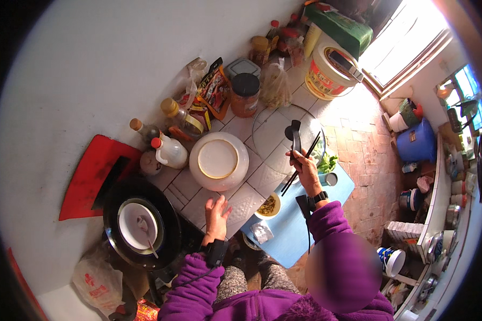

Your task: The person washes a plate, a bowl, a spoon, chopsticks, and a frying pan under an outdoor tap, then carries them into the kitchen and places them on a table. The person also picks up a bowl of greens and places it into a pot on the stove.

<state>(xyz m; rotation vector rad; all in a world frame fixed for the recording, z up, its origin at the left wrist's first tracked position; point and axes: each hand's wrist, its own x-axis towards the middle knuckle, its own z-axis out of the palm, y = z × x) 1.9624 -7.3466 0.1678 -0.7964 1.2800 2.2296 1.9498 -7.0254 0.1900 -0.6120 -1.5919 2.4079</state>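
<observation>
My right hand (307, 170) grips the black handle (295, 138) of a clear glass lid (265, 136) together with a pair of dark chopsticks (312, 145). The lid spans the far part of the tiled counter; whether it touches the tiles I cannot tell. My left hand (217, 218) has its fingers spread and holds nothing. Just beyond those fingertips, an upturned white bowl (218, 160) shows its foot ring. To the left is a black wok (172, 228) with a white bowl (130, 228) inside, and a spoon (143, 225) rests in that bowl.
Bottles (172, 150), a dark-lidded jar (245, 96) and a large white bucket (331, 72) line the wall side of the counter (241, 204). A lower blue table (293, 232) carries a bowl of food (269, 206), leafy greens (327, 162) and a cup (328, 179).
</observation>
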